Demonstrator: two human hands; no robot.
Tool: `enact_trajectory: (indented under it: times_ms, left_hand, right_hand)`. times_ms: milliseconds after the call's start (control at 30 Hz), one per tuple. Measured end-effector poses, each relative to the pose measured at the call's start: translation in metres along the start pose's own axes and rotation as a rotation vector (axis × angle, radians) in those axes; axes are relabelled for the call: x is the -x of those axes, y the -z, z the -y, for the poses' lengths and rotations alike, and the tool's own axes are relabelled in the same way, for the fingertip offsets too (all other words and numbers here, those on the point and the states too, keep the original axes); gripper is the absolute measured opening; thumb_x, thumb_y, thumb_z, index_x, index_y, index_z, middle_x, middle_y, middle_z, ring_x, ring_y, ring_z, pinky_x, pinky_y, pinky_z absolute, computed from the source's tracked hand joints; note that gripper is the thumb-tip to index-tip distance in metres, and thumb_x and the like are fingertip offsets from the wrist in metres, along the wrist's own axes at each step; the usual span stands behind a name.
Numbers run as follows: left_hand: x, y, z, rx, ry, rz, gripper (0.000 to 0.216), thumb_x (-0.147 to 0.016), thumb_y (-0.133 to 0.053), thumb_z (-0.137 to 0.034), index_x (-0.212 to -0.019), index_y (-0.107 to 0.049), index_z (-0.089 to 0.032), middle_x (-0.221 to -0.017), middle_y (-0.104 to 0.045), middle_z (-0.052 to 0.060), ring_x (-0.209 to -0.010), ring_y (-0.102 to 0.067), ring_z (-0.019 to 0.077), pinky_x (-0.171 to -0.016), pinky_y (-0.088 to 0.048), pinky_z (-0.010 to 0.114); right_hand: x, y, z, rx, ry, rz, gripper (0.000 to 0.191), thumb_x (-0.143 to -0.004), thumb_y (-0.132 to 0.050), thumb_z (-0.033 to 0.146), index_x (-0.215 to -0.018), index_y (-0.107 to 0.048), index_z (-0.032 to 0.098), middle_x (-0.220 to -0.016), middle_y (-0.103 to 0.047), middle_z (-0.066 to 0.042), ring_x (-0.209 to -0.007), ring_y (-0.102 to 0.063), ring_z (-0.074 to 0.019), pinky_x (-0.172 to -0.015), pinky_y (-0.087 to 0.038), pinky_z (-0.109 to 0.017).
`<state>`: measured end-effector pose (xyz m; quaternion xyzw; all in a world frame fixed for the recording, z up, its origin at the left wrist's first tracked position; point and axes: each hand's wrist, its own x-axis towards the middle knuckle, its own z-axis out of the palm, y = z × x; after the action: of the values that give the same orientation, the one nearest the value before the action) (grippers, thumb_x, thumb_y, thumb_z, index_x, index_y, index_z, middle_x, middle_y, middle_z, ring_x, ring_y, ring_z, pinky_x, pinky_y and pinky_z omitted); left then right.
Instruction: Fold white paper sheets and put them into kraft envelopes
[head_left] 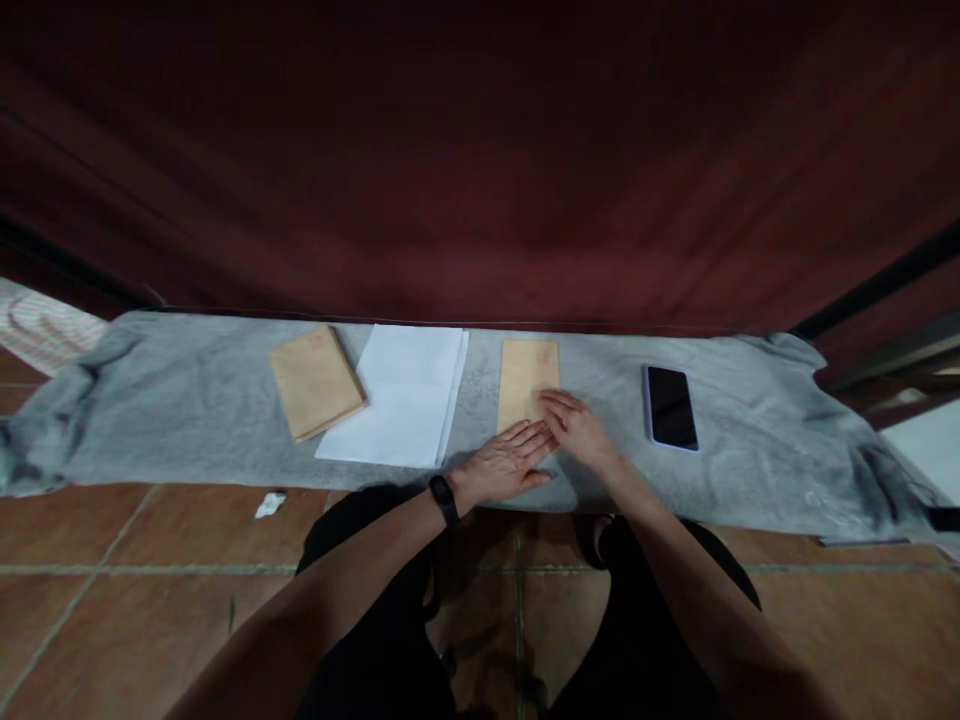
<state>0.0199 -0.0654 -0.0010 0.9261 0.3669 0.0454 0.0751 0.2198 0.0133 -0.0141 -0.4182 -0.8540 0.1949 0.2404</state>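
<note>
A single brown paper envelope (521,375) lies flat on the grey cloth, with a small reddish print near its far right corner. Across its near end rests my left hand (506,465), palm down with fingers stretched out and the thumb apart. My right hand (576,425) lies on the envelope's right side, its fingers extended and the tips close to the left fingertips. The hands cover the near part of the envelope. Left of them is a stack of white paper sheets (405,390), and a pile of brown envelopes (315,385) overlaps the sheets' left edge.
A phone (672,408) in a pale purple case lies right of my hands. The grey cloth (187,400) covers a long narrow surface against a dark red curtain (480,220). A crumpled white scrap (270,504) is on the tiled floor (187,610). My legs are below the near edge.
</note>
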Motion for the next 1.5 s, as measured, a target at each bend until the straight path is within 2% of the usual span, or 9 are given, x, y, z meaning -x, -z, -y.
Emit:
enact_trajectory:
  times_ms: [133, 267, 533, 800, 900, 1033, 1233, 1400, 1500]
  left_hand:
    - [-0.001, 0.004, 0.0, 0.028, -0.003, -0.04, 0.064, -0.102, -0.043, -0.055, -0.15, -0.045, -0.013, -0.155, -0.05, 0.014, -0.15, -0.036, 0.0253, -0.127, -0.019, 0.04]
    - [-0.002, 0.008, 0.0, 0.037, -0.026, -0.036, 0.067, -0.102, -0.042, -0.058, -0.15, -0.044, -0.012, -0.157, -0.047, 0.015, -0.15, -0.035, 0.0274, -0.127, -0.016, 0.041]
    - [0.004, 0.011, 0.003, 0.071, -0.082, -0.003, 0.067, -0.104, -0.033, -0.058, -0.158, -0.032, -0.017, -0.167, -0.031, 0.008, -0.157, -0.02, 0.0224, -0.128, -0.008, 0.041]
    - [0.002, 0.002, 0.007, 0.052, -0.095, -0.018, 0.066, -0.104, -0.036, -0.057, -0.157, -0.033, -0.018, -0.167, -0.03, 0.009, -0.156, -0.021, 0.0228, -0.128, -0.008, 0.043]
    - [0.002, -0.001, 0.008, 0.056, -0.09, -0.032, 0.066, -0.104, -0.035, -0.057, -0.158, -0.032, -0.019, -0.167, -0.032, 0.01, -0.156, -0.021, 0.0223, -0.127, -0.008, 0.043]
    - [0.001, -0.003, 0.009, 0.069, -0.091, -0.022, 0.067, -0.104, -0.033, -0.059, -0.158, -0.033, -0.019, -0.166, -0.033, 0.009, -0.156, -0.02, 0.022, -0.127, -0.008, 0.043]
    - [-0.001, -0.005, 0.01, 0.075, -0.091, -0.023, 0.067, -0.103, -0.034, -0.059, -0.156, -0.036, -0.018, -0.164, -0.037, 0.011, -0.155, -0.026, 0.0222, -0.127, -0.012, 0.043]
    - [-0.001, -0.009, 0.011, 0.057, -0.095, -0.032, 0.066, -0.103, -0.037, -0.059, -0.151, -0.044, -0.014, -0.159, -0.044, 0.014, -0.151, -0.033, 0.0238, -0.126, -0.017, 0.042]
    - [0.002, -0.01, 0.012, 0.055, -0.104, -0.047, 0.064, -0.103, -0.038, -0.058, -0.15, -0.045, -0.015, -0.159, -0.045, 0.013, -0.152, -0.032, 0.0225, -0.126, -0.019, 0.041]
  right_hand:
    - [0.0, -0.006, 0.002, 0.136, 0.051, 0.127, 0.048, -0.107, -0.033, 0.034, -0.146, -0.055, 0.019, -0.159, -0.045, -0.008, -0.148, -0.039, -0.0223, -0.125, -0.03, -0.045]
    - [-0.006, -0.009, -0.004, 0.227, 0.007, 0.153, 0.053, -0.109, -0.025, 0.04, -0.154, -0.046, 0.022, -0.165, -0.034, -0.005, -0.153, -0.03, -0.0218, -0.127, -0.024, -0.047]
    - [-0.025, -0.012, -0.018, 0.35, -0.097, 0.109, 0.057, -0.108, -0.024, 0.043, -0.16, -0.034, 0.021, -0.166, -0.031, -0.007, -0.154, -0.029, -0.0215, -0.126, -0.022, -0.046]
    - [-0.04, -0.018, -0.017, 0.419, -0.176, 0.034, 0.058, -0.108, -0.026, 0.041, -0.161, -0.03, 0.018, -0.165, -0.032, -0.009, -0.153, -0.031, -0.0239, -0.125, -0.023, -0.047]
    - [-0.04, -0.016, -0.014, 0.398, -0.188, 0.046, 0.058, -0.108, -0.027, 0.041, -0.162, -0.027, 0.019, -0.166, -0.031, -0.009, -0.154, -0.029, -0.0239, -0.126, -0.021, -0.048]
    - [-0.027, -0.011, -0.007, 0.378, -0.182, 0.111, 0.059, -0.107, -0.03, 0.04, -0.163, -0.023, 0.022, -0.166, -0.029, -0.009, -0.155, -0.026, -0.0248, -0.127, -0.02, -0.05]
    - [0.002, -0.004, 0.006, 0.35, -0.142, 0.167, 0.057, -0.108, -0.026, 0.036, -0.163, -0.024, 0.022, -0.166, -0.029, -0.008, -0.155, -0.024, -0.0227, -0.126, -0.022, -0.049]
    - [0.026, 0.0, 0.019, 0.314, -0.133, 0.221, 0.057, -0.109, -0.025, 0.041, -0.162, -0.027, 0.021, -0.166, -0.031, -0.01, -0.155, -0.024, -0.022, -0.126, -0.022, -0.048]
    - [0.042, 0.001, 0.024, 0.284, -0.13, 0.231, 0.057, -0.109, -0.023, 0.044, -0.161, -0.03, 0.02, -0.166, -0.031, -0.01, -0.155, -0.026, -0.0217, -0.126, -0.023, -0.048]
